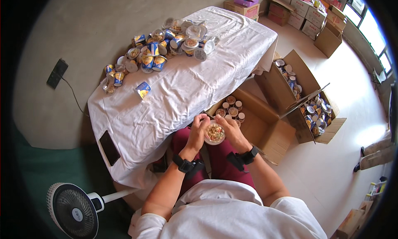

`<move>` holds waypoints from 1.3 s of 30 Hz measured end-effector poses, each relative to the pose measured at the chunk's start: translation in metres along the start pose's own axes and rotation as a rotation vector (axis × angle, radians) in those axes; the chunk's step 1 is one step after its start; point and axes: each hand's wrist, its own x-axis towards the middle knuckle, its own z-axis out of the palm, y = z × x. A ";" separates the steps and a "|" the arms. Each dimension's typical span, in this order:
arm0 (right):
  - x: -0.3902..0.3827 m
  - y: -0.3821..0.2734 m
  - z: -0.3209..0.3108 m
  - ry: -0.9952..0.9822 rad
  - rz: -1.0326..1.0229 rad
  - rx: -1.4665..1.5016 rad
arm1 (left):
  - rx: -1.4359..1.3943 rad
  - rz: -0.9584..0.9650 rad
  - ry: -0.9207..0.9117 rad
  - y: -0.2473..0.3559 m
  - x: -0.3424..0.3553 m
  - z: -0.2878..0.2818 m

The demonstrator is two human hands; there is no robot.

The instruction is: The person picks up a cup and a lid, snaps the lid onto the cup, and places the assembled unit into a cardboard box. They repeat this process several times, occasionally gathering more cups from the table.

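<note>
Both hands are around a clear round cup [214, 133] of mixed dry food pieces, held above my lap. My left hand [198, 133] grips its left side with bent fingers, and my right hand [232, 132] closes on the right rim. The cup's pale, greenish and reddish contents show from above; its underside is hidden. Just beyond my hands, an open cardboard box [257, 110] holds several similar cups [230, 108] in its far left corner. On the white-clothed table [178, 98], a blue-and-yellow cup [143, 89] lies apart from a heap of cups [153, 52].
Two more open cartons, one farther off [306, 75] and one to the right [325, 133], hold many cups. A black phone [109, 148] lies near the table's left edge. A fan [75, 214] stands at lower left. Another person's legs [376, 152] show far right.
</note>
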 end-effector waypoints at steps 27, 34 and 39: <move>0.000 0.002 0.007 0.044 0.112 0.073 | -0.038 -0.006 0.047 -0.014 -0.002 -0.009; -0.002 0.000 -0.002 -0.060 0.152 0.021 | -0.041 0.044 0.090 -0.014 0.002 -0.007; 0.003 0.013 0.003 -0.006 0.138 0.220 | -0.159 -0.047 -0.010 -0.020 0.002 -0.012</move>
